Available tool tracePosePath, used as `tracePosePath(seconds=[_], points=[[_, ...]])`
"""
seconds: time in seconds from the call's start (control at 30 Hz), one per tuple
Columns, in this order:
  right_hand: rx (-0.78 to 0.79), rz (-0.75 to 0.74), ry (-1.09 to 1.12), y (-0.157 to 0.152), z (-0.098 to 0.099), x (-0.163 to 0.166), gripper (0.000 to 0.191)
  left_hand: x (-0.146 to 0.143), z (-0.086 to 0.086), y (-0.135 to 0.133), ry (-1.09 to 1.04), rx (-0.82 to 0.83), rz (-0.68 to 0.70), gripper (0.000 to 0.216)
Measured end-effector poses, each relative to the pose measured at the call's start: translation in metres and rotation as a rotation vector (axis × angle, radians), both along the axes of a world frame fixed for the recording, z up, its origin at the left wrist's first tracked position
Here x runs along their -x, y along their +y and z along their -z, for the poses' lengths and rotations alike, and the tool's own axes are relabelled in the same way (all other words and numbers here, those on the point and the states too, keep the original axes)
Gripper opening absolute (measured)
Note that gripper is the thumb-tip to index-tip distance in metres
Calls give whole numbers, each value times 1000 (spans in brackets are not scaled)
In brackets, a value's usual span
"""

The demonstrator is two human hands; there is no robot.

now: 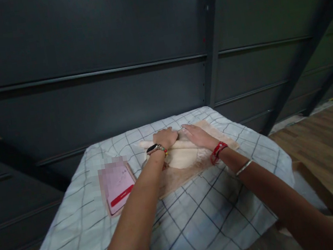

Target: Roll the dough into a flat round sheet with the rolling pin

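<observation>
A flattened sheet of pale dough (182, 158) lies on a floury tan mat (175, 181). Across its far part runs a long cream-coloured roll (185, 144); whether it is a rolling pin or rolled-up dough I cannot tell. My left hand (165, 136) bends over the left part of this roll, its fingers curled and their tips hidden. On the right, my right hand (198, 136) lies over the roll with fingers stretched forward. A dark band and beads circle my left wrist. Red cords and a silver bangle are on my right arm.
A phone (118, 186) with a pink screen and a red bar lies left of the mat. The table has a white checked cloth (195, 216). Behind it stands a dark panelled wall (120, 107). An open cardboard box (317, 190) sits on the wooden floor (323, 147) at right.
</observation>
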State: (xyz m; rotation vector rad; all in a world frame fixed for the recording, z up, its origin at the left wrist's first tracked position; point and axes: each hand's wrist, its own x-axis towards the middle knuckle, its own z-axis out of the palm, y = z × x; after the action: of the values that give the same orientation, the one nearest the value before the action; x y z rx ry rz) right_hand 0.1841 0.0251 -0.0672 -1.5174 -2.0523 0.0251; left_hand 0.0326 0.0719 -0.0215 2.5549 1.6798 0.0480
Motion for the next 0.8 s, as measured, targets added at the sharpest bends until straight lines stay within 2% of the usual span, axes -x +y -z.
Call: tracePosePath(seconds=[0.17,0.33,0.5,0.67,0.8], points=[[-12,21,8,16,2,-6,45,-8,4,16,-4,23,14,39],[4,-4,-15,14,2,-5,42,-8,3,13,7,17,12,42],[-31,-82,-58,-10,-4,6,40,0,-2,-9,21,-9,4,42],[0,-185,11,-38,-8,20,41,14,-2,-39,81,-91,50,41],[49,-203,95,-41,-10,19,46,19,-1,-48,104,-107,67,42]])
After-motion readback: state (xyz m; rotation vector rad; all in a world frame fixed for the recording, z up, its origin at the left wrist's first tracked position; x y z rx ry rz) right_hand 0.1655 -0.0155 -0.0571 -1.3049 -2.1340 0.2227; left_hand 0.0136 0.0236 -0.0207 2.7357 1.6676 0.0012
